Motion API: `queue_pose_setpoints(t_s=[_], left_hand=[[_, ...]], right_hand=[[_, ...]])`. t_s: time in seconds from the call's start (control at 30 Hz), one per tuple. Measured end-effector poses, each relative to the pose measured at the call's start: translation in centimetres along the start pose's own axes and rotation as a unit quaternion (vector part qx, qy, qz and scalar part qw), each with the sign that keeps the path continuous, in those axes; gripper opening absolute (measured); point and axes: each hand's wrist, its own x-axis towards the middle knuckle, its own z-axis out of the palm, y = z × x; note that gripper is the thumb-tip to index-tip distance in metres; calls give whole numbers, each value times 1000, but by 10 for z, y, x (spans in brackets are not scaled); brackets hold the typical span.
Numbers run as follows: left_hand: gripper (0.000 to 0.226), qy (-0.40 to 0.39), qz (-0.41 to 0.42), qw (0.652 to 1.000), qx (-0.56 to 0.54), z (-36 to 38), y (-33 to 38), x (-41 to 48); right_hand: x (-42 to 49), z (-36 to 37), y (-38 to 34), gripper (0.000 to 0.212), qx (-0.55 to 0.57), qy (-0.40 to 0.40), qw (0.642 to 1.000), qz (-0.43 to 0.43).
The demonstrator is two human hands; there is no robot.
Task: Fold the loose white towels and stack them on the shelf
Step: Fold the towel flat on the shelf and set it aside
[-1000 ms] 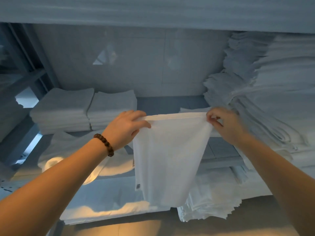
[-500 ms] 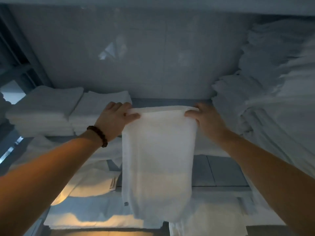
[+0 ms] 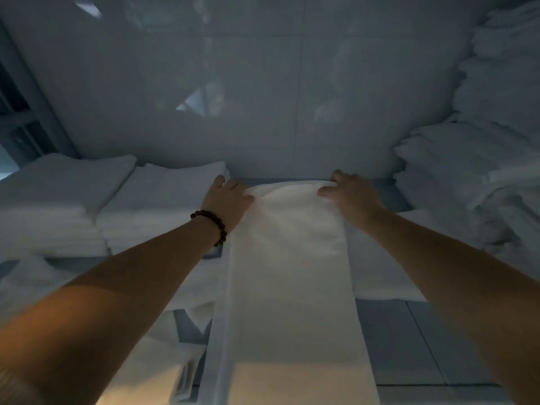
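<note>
Your left arm runs fwd and up, wrist wearing a dark bead bracelet (image 3: 210, 226), and your left hand (image 3: 229, 200) is knuckles-up at the far left corner of the towel (image 3: 292, 273): the thumb lies across the top of the cloth and the fingers reach past the edge, so it's holding that corner. Left of that hand sit two folded stacks, an outer stack (image 3: 58, 200) and an inner stack (image 3: 163, 206), the inner one just beside your knuckles; both are squared w/ neat layered edges. Below your left forearm there's loose crumpled white cloth (image 3: 146, 361), partly lit warm. Btwn your hands the towel is a long, smooth white strip, far end laid flat on the shelf (image 3: 388, 194), near end hanging down toward you over the front edge. Beyond both hands is a glossy pale tiled wall (image 3: 263, 97). Your right hand (image 3: 350, 194) mirrors the left at the far right corner, thumb on top, fingers curled down at the edge, gripping the cloth. Under your right forearm lies a flat folded piece (image 3: 380, 273). Right of that hand a tall, uneven heap of white linen (image 3: 482, 185) crowds the shelf end, edges ragged and soft.
</note>
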Motion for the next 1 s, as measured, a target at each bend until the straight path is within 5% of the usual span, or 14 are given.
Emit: queue_pose_setpoints(t_s=[0.13,0.3,0.5,0.67,1.0], left_hand=[[34,-33,-31,999,-14,36,7,30],[42,-61,-31,997,-29,63,10,37],[52,-57,-30,982,-178,58,23,15],[57,-129,-63,949,-281,49,63,-26],[85,-240,-188,909,-285,43,107,-137]], right_hand=[[27,35,1,25,-8,15,999,34],[33,69,7,44,-31,-42,998,19],[12,80,-10,43,-11,-73,997,28],[-21,74,-62,46,49,-112,992,30],[-124,68,-147,69,135,-304,938,100]])
